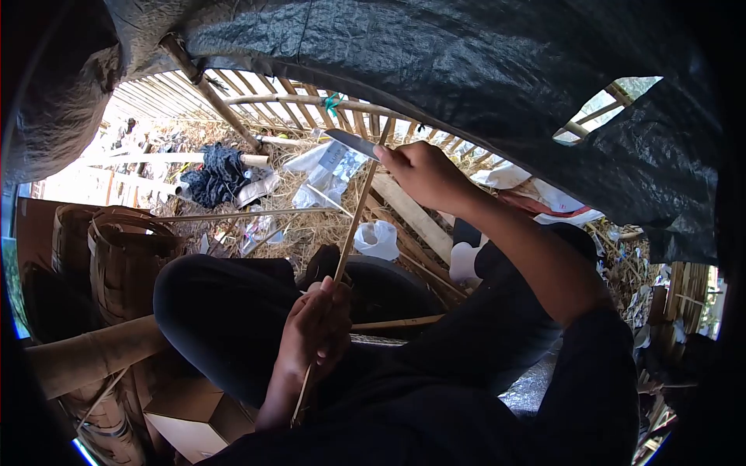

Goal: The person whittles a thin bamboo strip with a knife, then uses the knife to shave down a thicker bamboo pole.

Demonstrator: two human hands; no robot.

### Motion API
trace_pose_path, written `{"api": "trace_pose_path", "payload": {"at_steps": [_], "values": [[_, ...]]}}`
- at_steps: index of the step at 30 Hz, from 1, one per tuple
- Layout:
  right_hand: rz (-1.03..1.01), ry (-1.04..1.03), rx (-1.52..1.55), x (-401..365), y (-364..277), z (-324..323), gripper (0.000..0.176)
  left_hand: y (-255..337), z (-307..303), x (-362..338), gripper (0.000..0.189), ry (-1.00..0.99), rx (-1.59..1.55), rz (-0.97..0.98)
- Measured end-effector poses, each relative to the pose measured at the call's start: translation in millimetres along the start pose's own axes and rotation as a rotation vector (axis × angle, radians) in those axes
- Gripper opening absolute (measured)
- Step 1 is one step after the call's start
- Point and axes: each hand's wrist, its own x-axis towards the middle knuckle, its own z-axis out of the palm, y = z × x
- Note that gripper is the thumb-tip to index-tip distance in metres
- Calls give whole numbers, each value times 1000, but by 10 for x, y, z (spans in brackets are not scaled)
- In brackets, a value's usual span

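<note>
A long, thin bamboo strip [358, 213] runs slantwise in front of me, from near my lap up toward the slatted fence. My left hand [315, 326] is closed around its lower part, with the tail end showing below the fist. Higher up, my right hand [426, 172] grips a knife [351, 143]; its handle is hidden in the fingers. The blade points left and lies against the strip near its top, the right thumb close to where they cross. Whether the edge is cutting in cannot be seen.
Woven baskets [132, 256], a thick bamboo pole [97, 353] and a cardboard box [198, 419] stand at my left. Straw, plastic bags and a white plastic container [377, 239] litter the ground ahead. A dark tarp [466, 62] hangs low overhead, before a bamboo slat fence [295, 105].
</note>
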Motion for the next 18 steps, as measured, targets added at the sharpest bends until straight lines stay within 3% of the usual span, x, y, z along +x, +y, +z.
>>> {"api": "trace_pose_path", "payload": {"at_steps": [2,3,4,6,8,10,11,12,14,15,18], "values": [[17,-23,37,-179,-141,223,58,22,-6,21,28,4,-11,8],[-26,-140,88,-295,-208,362,57,19,-14,17,28,23,-24,11],[-151,-41,55,-401,-260,430,58,8,-23,21,28,29,-26,12],[64,-211,87,-259,-161,290,61,-17,-45,15,29,32,-18,4],[19,-2,-35,-79,-17,67,61,3,10,-8,29,23,-4,12],[54,8,64,-189,-151,176,61,19,22,-5,29,7,6,22],[-3,-71,48,-295,-217,317,58,31,-6,1,29,16,-6,26],[-189,44,136,-406,-283,503,57,27,-31,-3,29,32,-19,28],[-47,-159,-6,-357,-236,364,54,-13,-49,12,29,60,-31,14],[118,-178,80,-312,-260,299,56,-27,-56,10,29,79,-48,3],[76,-23,90,-235,-198,251,56,12,22,-31,30,31,-13,0]]}}
